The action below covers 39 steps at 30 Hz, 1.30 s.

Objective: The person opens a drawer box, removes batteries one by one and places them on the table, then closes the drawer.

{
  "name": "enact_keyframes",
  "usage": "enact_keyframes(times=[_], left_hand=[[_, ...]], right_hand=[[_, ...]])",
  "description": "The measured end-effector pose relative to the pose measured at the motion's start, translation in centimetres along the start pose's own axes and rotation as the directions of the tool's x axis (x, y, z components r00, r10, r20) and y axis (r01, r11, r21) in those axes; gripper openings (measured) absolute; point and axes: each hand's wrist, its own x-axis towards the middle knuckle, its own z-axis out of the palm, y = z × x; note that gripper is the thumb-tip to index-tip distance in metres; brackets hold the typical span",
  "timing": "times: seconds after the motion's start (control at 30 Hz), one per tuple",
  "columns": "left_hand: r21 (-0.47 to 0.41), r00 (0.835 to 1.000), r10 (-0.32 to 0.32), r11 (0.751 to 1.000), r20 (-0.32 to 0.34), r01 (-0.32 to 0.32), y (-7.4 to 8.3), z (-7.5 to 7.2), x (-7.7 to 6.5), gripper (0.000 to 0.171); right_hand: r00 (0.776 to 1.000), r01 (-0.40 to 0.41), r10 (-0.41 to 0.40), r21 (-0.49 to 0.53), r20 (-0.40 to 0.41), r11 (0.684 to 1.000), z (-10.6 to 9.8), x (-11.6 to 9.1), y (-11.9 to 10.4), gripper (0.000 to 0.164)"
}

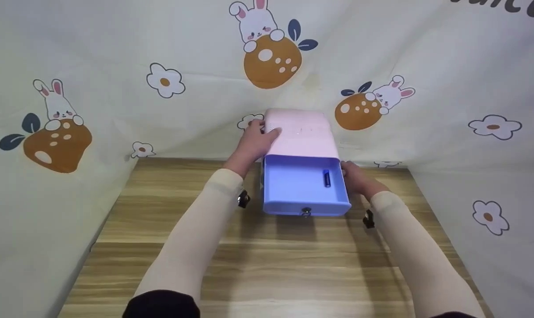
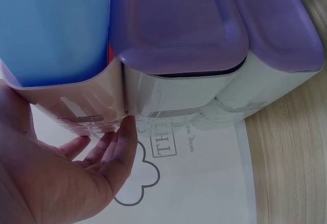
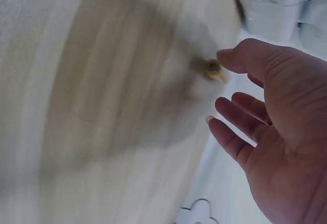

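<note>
A drawer unit has a pink top casing with its blue drawer pulled out. Inside the drawer lies a small dark blue cylinder, battery-like. My left hand grips the casing's left side, its thumb on top; the left wrist view shows the hand around the pink edge. On the unit's right, partly behind the drawer wall, is my right hand. The right wrist view has that hand with fingers apart, its thumb near a small yellowish piece with a dark end on the table.
Two closed purple drawers sit below the blue one in the unit. A small keyed lock is on the blue drawer's front. The wooden table meets a printed cloth backdrop behind and at both sides.
</note>
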Motion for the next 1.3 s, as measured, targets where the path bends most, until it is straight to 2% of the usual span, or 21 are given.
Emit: enact_keyframes(times=[0.2, 0.4, 0.83, 1.03, 1.3], left_hand=[[-0.004, 1.000, -0.023, 1.000, 0.009, 0.023, -0.1, 0.0, 0.0, 0.080], [-0.013, 1.000, -0.019, 1.000, 0.006, 0.019, -0.2, 0.0, 0.0, 0.079], [-0.006, 0.999, -0.027, 1.000, 0.020, 0.027, -0.2, 0.1, 0.1, 0.081], [-0.003, 1.000, -0.012, 1.000, 0.001, 0.012, -0.2, -0.1, 0.0, 0.081], [-0.006, 1.000, -0.007, 1.000, 0.007, 0.007, -0.1, 0.0, 0.1, 0.080]], right_hand=[[0.993, -0.116, 0.116, -0.013, -0.025, 0.993, -3.2, -0.9, -1.9, 0.044], [0.989, -0.133, 0.131, -0.019, -0.068, 0.991, -6.4, -2.2, -4.7, 0.041], [0.969, -0.213, 0.215, 0.028, -0.124, 0.977, -11.7, -6.7, -13.7, 0.044], [0.971, -0.220, 0.222, 0.036, -0.084, 0.975, -12.5, -8.2, -17.4, 0.042], [0.981, -0.186, 0.186, 0.004, -0.048, 0.983, -11.7, -9.2, -20.7, 0.044]])
